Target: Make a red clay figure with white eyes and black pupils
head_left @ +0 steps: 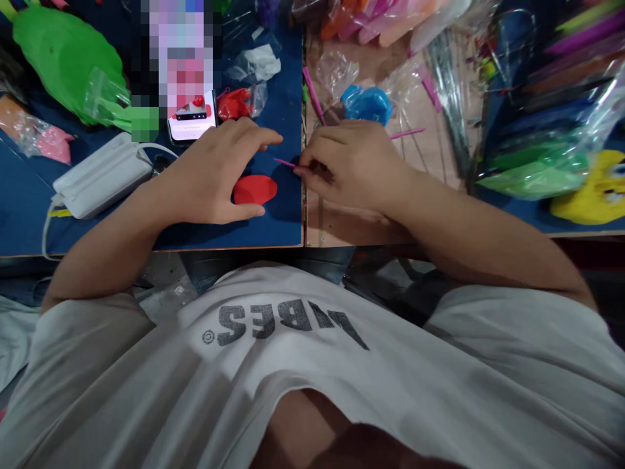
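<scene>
On the blue table surface lies a flat red oval piece, smooth like rolled clay. My left hand curves around it from the left, thumb and fingers spread apart. Whether the thumb touches the red piece, I cannot tell. To the right, my right hand pinches a thin pink stick-like tool between thumb and fingers. Its pointed end sticks out leftward, just above and right of the red oval. The rest of the tool is hidden inside my fist.
Behind my left hand stand a lit phone and a bag of red material. A white power bank with a cable lies left. Blue clay in a bag and metal wires lie on the wooden board.
</scene>
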A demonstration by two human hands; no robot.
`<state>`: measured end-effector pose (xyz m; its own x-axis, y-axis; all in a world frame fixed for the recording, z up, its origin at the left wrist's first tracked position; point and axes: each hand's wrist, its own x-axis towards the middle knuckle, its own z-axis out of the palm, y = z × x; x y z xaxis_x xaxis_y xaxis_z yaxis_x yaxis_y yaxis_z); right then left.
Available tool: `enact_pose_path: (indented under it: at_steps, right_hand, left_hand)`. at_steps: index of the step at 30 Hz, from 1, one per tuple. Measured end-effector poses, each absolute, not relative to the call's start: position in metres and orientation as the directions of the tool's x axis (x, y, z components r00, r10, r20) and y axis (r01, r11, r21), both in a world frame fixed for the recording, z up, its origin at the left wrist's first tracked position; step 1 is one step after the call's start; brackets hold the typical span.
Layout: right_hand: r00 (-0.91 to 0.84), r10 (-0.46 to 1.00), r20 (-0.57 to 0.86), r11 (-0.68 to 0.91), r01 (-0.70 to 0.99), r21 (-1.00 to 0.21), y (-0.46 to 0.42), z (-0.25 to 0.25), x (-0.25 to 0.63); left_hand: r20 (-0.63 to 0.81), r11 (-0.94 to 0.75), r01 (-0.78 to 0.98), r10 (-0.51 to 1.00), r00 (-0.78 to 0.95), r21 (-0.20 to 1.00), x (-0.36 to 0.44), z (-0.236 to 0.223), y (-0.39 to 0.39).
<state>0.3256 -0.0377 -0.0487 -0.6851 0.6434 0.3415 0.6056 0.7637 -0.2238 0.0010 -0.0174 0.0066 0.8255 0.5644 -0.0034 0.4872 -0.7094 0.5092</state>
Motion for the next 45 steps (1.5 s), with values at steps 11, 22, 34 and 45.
enact_pose_path:
  at_steps: [11,22,34,45]
  right_hand:
    - [-0.661,0.716,0.224,0.693,0.632,-0.348,-0.057,-0.062,0.298]
    - [-0.652,0.704,0.280,0.706,0.600,-0.377,-0.051,-0.061,0.299]
    - [-0.674,0.694,0.255,0.711,0.585,-0.390,-0.045,-0.062,0.295]
    - [-0.746,0.616,0.254,0.776,0.518,-0.360,-0.044,-0.056,0.292]
  left_hand:
    - [-0.058,-0.665,0.594,0.642,0.764,0.453,0.009,-0.004,-0.034]
    - [-0.054,-0.670,0.568,0.623,0.781,0.479,0.005,-0.002,-0.035]
    - [-0.044,-0.659,0.495,0.576,0.817,0.567,-0.002,0.001,-0.031]
    - [-0.039,-0.639,0.492,0.587,0.809,0.592,0.001,0.006,-0.030]
